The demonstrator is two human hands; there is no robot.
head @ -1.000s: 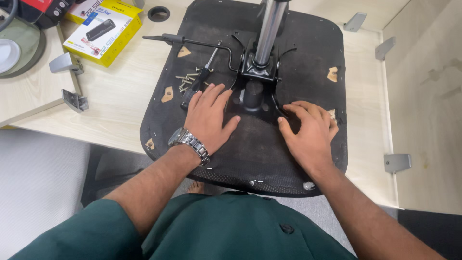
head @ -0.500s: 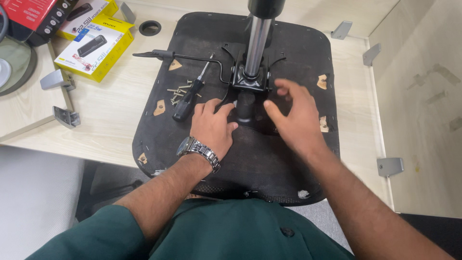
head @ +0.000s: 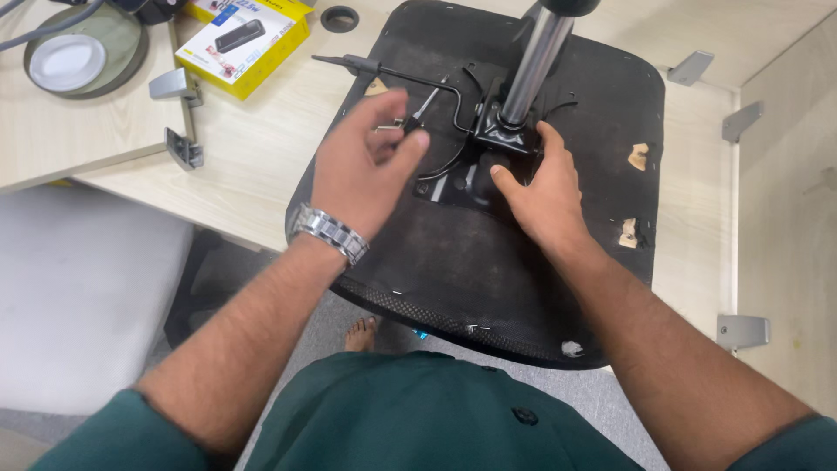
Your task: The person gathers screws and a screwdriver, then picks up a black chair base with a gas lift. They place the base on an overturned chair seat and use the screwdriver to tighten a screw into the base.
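Desk-top chair seat (head: 488, 270): left hand (head: 362, 170) has lifted, pinching a screw (head: 390, 127).

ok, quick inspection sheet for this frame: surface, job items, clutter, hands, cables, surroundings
Surface: light wood desk, with a lower panel on the left.
Job's things: black chair seat base lying upside down on the desk; black mechanism plate with a chrome gas cylinder standing up from it; lever rod; screwdriver.
Clutter: yellow box, round dish, metal brackets.
Hands: left hand raised over the seat, pinching what looks like a small screw; right hand resting on the plate.
Cables: grey cable, top left.
Surroundings: grey floor, one bare foot.
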